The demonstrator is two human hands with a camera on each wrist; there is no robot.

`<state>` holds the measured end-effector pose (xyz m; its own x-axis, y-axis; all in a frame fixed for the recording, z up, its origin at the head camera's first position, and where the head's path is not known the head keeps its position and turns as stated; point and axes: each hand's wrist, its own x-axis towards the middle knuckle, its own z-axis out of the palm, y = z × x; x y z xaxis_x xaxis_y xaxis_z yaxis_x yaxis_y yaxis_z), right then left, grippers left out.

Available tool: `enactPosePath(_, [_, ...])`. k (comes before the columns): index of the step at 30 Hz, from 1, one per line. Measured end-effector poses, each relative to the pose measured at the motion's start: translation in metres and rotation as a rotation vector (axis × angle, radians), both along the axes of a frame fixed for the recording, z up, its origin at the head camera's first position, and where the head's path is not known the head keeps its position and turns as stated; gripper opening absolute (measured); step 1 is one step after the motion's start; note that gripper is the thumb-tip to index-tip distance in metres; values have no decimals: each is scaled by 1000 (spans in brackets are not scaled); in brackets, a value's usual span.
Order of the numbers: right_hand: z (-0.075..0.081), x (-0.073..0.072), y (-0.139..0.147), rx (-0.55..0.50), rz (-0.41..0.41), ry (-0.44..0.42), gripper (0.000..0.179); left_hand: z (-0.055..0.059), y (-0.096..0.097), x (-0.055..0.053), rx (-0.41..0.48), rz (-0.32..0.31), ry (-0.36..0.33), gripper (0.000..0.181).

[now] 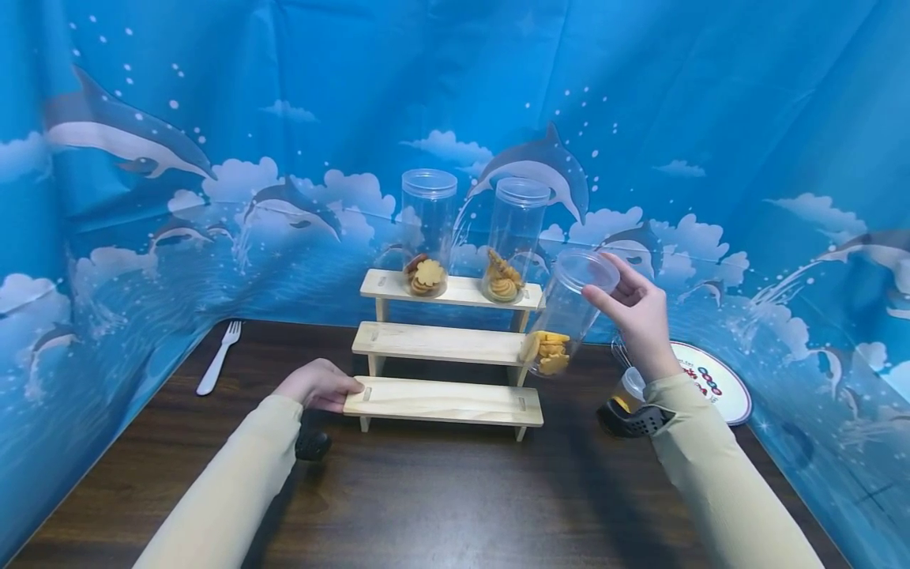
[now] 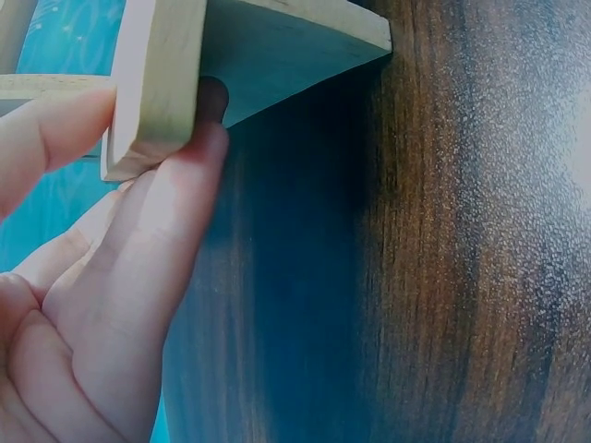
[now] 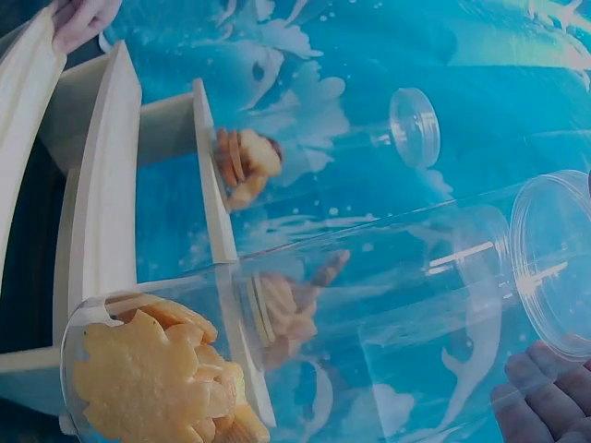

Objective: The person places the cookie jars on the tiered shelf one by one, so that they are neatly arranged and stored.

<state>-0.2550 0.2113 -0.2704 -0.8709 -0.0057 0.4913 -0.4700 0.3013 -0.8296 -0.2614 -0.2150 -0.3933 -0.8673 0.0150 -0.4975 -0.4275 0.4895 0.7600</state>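
Observation:
My right hand (image 1: 636, 312) grips the lidded top of a clear plastic jar (image 1: 574, 296), which tilts beside the right end of a three-step wooden shelf (image 1: 444, 401). Yellow cookies (image 3: 148, 374) lie in the bottom of that jar. At the shelf's left end, my left hand (image 1: 321, 385) pinches the lowest step, thumb on one face and fingers on the other, as the left wrist view shows. Two more lidded jars stand on the top step: a left jar (image 1: 428, 213) with flower-shaped cookies and a right jar (image 1: 517, 225) with twisted snacks.
A white fork (image 1: 219, 358) lies on the dark wooden table (image 1: 441, 498) at the far left. Near my right wrist are a small clear cup (image 1: 629, 387) with yellow contents and a white lid-like disc (image 1: 718, 387) with printing. A blue dolphin curtain (image 1: 341, 103) surrounds the table.

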Motion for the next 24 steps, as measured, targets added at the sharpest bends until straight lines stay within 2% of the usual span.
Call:
enactPosePath(11, [-3, -8, -27, 7, 79, 6, 57, 1, -2, -1, -6, -12, -13, 36])
enactPosePath(24, [-2, -16, -65, -60, 162, -6, 64, -2, -2, -2, -1, -6, -1, 36])
